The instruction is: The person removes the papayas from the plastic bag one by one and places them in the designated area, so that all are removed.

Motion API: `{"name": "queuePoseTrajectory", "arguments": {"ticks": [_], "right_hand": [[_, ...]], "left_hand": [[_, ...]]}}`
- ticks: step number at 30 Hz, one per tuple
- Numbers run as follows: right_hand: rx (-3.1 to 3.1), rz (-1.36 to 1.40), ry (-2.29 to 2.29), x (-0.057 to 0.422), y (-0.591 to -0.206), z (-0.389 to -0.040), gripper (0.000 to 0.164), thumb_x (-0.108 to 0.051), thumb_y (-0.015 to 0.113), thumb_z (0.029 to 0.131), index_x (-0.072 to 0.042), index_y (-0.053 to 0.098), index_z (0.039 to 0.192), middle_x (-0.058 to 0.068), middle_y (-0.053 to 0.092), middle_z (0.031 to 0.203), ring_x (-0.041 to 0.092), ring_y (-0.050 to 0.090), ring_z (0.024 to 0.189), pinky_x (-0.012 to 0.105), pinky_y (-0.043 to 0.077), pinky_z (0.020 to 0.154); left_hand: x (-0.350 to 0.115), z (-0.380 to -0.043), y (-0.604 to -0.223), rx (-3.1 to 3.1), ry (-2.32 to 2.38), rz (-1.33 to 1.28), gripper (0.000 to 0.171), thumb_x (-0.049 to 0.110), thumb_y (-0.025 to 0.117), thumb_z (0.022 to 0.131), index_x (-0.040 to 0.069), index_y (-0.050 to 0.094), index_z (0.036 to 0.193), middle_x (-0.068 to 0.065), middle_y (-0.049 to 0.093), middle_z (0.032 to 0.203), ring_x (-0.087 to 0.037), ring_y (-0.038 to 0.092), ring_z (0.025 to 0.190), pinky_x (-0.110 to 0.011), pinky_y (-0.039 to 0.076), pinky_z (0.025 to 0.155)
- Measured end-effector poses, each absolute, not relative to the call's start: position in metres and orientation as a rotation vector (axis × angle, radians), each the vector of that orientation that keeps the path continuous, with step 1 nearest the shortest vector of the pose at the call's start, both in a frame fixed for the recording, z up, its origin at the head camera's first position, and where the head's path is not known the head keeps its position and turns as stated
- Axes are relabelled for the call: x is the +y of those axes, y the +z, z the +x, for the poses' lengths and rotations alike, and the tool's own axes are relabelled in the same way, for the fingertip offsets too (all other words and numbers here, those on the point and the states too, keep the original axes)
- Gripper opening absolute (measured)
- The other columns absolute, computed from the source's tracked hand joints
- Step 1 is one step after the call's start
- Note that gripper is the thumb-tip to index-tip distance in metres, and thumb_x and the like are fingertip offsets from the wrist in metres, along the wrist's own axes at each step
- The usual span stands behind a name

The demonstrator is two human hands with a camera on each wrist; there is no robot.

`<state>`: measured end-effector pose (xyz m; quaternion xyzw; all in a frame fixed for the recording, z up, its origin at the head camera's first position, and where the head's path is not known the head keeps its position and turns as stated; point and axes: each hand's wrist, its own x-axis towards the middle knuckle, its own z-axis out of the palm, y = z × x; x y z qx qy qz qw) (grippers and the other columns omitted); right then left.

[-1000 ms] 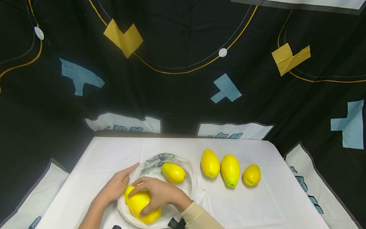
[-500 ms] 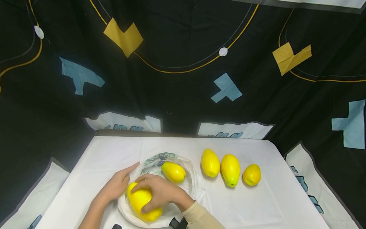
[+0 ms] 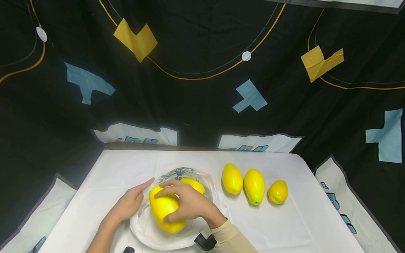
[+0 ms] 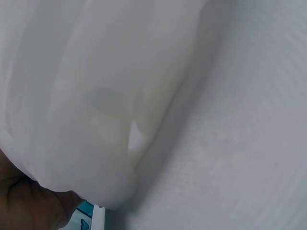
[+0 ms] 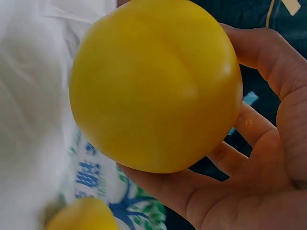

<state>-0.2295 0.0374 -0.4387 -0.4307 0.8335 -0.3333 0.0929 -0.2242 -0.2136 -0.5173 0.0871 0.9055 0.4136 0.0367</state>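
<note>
My right hand (image 3: pixel 191 200) grips a large, smooth yellow papaya (image 3: pixel 164 211) from above, over a white plastic bag (image 3: pixel 148 235) with a rolled-open mouth. In the right wrist view, thumb and fingers curl round the papaya (image 5: pixel 158 91). A second yellow papaya (image 3: pixel 194 183) lies inside the bag, partly hidden behind the right hand. At the bag's left rim, my left hand (image 3: pixel 128 203) holds the edge with its index finger stretched along it. The left wrist view shows mostly the bag's side (image 4: pixel 86 105), with part of the left hand (image 4: pixel 33 206) at the lower left.
To the bag's right, two longer yellow papayas (image 3: pixel 232 178) (image 3: pixel 254 187) and a smaller round yellow fruit (image 3: pixel 278 192) lie on the white tabletop (image 3: pixel 269 228). A dark curtain (image 3: pixel 190 112) hangs behind the table. A black wrist device (image 3: pixel 205 242) sits by the right sleeve.
My right hand has raised the papaya and carried it away from me and slightly right, now partly covering the papaya in the bag. The left hand has stayed at the bag's rim.
</note>
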Motion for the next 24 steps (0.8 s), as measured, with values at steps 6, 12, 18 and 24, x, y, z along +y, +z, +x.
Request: {"name": "queuePoseTrajectory", "arguments": {"ticks": [6, 12, 18, 24], "right_hand": [[2.539, -1.21, -1.035, 0.055, -0.424, -0.227, 0.061, -0.027, 0.082, 0.066, -0.036, 0.065, 0.124, -0.019, 0.045, 0.14, 0.008, 0.044, 0.124, 0.03, 0.047, 0.091], [2.539, -1.175, -1.121, 0.074, -0.416, -0.222, 0.061, -0.024, 0.082, 0.067, -0.034, 0.065, 0.124, -0.016, 0.043, 0.143, 0.012, 0.042, 0.128, 0.032, 0.048, 0.093], [2.578, -1.129, -1.193, 0.095, -0.41, -0.218, 0.062, -0.021, 0.082, 0.065, -0.033, 0.066, 0.124, -0.013, 0.043, 0.143, 0.016, 0.045, 0.125, 0.033, 0.051, 0.089], [2.576, -0.975, -1.277, 0.115, -0.406, -0.214, 0.064, -0.017, 0.083, 0.067, -0.037, 0.064, 0.125, -0.015, 0.042, 0.144, 0.017, 0.048, 0.12, 0.035, 0.053, 0.085]], "left_hand": [[-0.213, -0.225, -0.518, 2.764, 1.271, 0.254, 0.052, 0.005, 0.039, 0.1, 0.016, 0.04, 0.15, -0.01, 0.042, 0.15, -0.036, 0.034, 0.139, -0.057, 0.029, 0.111], [-0.213, -0.226, -0.521, 2.773, 1.262, 0.249, 0.052, 0.006, 0.039, 0.1, 0.018, 0.04, 0.15, -0.01, 0.042, 0.151, -0.037, 0.033, 0.139, -0.057, 0.028, 0.112], [-0.213, -0.227, -0.522, 2.779, 1.247, 0.239, 0.052, 0.006, 0.037, 0.1, 0.019, 0.039, 0.151, -0.011, 0.041, 0.151, -0.037, 0.033, 0.139, -0.057, 0.027, 0.112], [-0.212, -0.226, -0.521, 2.783, 1.272, 0.267, 0.052, 0.005, 0.033, 0.101, 0.017, 0.038, 0.151, -0.013, 0.04, 0.151, -0.039, 0.034, 0.138, -0.057, 0.026, 0.113]]}}
